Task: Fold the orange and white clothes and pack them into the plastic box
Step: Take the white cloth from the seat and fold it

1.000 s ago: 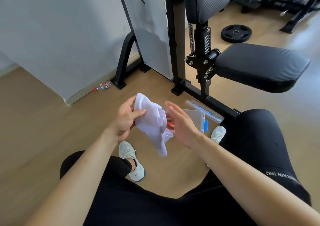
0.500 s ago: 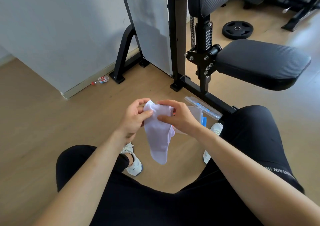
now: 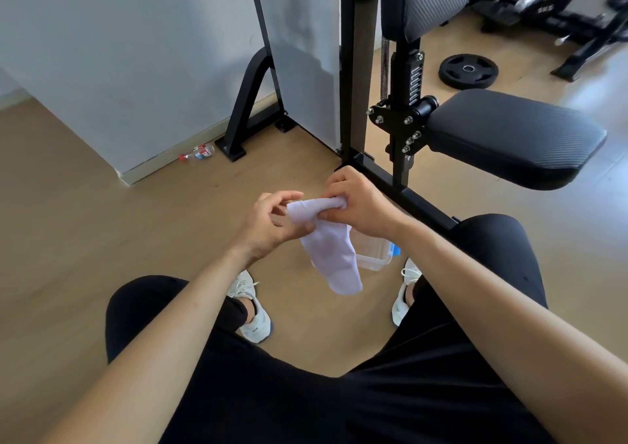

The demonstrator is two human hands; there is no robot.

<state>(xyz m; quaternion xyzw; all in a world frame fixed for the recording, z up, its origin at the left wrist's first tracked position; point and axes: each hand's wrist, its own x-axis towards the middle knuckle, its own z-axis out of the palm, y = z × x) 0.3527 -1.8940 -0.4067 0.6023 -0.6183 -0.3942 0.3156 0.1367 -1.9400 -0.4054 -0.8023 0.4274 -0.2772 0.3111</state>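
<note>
A white garment (image 3: 334, 256), sock-like, hangs between my hands above the floor. My right hand (image 3: 356, 202) pinches its bunched top edge. My left hand (image 3: 272, 226) holds the same top edge from the left, fingers partly spread. Below and behind the cloth a clear plastic box (image 3: 373, 256) with a blue clip stands on the floor between my feet; the cloth and my right wrist hide most of it. No orange garment shows in this view.
I sit with black-clad legs apart, white sneakers (image 3: 253, 311) on a wooden floor. A black gym machine frame (image 3: 401, 137) with a padded seat (image 3: 509, 137) stands just ahead right. A small bottle (image 3: 198, 153) lies by the wall; a weight plate (image 3: 468, 71) lies further back.
My right hand moved from beside the cloth onto its top edge and gripped it. Both hands rose and shifted right, and the cloth now hangs straighter. The box's lid is no longer visible.
</note>
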